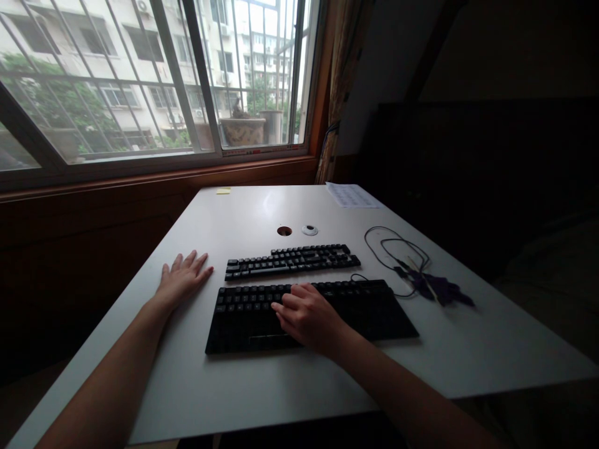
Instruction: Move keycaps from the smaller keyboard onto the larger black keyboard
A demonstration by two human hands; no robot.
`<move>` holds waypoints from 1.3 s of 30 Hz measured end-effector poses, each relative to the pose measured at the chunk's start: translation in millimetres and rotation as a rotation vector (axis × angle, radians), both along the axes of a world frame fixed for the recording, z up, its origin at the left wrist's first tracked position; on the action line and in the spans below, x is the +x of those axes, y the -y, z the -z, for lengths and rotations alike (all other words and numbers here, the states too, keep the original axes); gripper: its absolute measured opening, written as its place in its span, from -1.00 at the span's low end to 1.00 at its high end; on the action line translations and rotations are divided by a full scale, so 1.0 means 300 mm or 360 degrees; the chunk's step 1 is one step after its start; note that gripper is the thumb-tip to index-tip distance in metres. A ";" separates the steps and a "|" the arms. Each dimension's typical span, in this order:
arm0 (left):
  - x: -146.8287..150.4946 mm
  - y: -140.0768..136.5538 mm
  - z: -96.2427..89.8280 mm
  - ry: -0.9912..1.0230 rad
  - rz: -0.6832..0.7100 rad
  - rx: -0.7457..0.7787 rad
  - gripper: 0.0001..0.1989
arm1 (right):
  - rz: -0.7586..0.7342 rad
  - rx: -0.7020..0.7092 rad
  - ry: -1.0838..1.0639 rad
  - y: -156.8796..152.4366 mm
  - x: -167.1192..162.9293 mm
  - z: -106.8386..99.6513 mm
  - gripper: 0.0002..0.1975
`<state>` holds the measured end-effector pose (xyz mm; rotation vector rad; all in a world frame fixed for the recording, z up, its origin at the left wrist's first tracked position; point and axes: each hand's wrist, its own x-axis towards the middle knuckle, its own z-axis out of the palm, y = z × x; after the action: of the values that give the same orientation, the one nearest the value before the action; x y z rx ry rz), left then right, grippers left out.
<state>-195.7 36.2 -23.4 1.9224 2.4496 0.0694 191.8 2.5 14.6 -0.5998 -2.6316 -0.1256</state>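
Keyboard (369, 315) first: where is it?

"It lies flat on the near part of the desk (178, 386), under the right hand (309, 315). Small keys (248, 299) fill its top rows, and the lower part looks dark and smooth."

"What are the fingers doing?"

"The right ones are curled, tips close together, low over the keyboard. I can't tell if they pinch a key. The left hand (180, 280) lies on the desk, fingers spread wide, and it holds nothing."

"What could go wrong?"

"The loose keys (290, 262) lie in rows just past the keyboard. The left hand is near one end of them. If it slides over, it could bump them and mix them up."

"And the hole (284, 231)?"

"It's just past the loose keys, so a hard knock could send one down it. A white ring (309, 230) sits beside it."

"Anything else?"

"If the right arm snags the black cord (401, 272), the keyboard could get a tug. I can't see for sure that they're joined."
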 end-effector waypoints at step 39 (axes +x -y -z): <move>-0.018 0.000 0.023 0.0023 0.0012 0.0044 -0.26 | 0.0060 -0.0044 -0.0154 0.012 -0.001 0.037 -0.85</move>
<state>-201.2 36.2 -30.4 1.9346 2.4453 0.1176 191.6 -1.2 3.5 -0.6484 -2.5333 -0.0700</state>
